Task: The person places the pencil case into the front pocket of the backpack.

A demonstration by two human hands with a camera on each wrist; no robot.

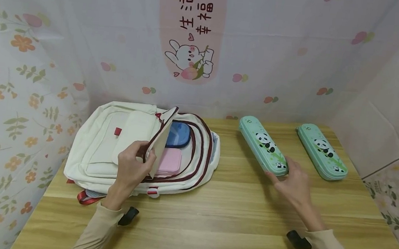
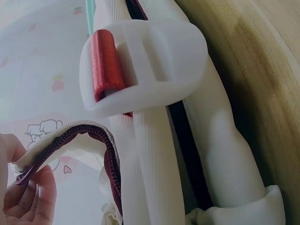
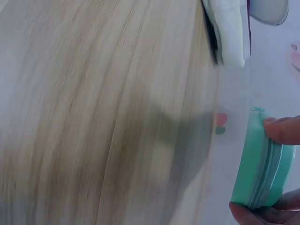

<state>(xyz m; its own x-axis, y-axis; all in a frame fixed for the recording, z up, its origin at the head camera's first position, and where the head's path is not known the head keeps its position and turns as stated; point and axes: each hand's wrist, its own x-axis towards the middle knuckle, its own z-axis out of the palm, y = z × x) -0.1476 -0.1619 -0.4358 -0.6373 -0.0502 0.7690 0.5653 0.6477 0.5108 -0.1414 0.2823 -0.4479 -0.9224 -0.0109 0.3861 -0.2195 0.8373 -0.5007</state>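
Note:
A cream backpack [image 1: 105,142] with dark red zips lies on the table at the left. My left hand [image 1: 133,164] pinches the edge of its front flap [image 1: 159,148] and holds it raised. Inside the opened pocket show a blue case [image 1: 179,135] and a pink box [image 1: 170,160]. My right hand [image 1: 294,184] grips the near end of a mint green pencil case [image 1: 261,144] printed with a panda. In the right wrist view, the thumb and fingers lie on either side of the zipped case [image 3: 262,164].
A second mint panda pencil case [image 1: 322,151] lies at the right of the wooden table [image 1: 209,232]. Behind the table hangs a printed curtain [image 1: 267,46]. A white strap buckle [image 2: 154,61] fills much of the left wrist view.

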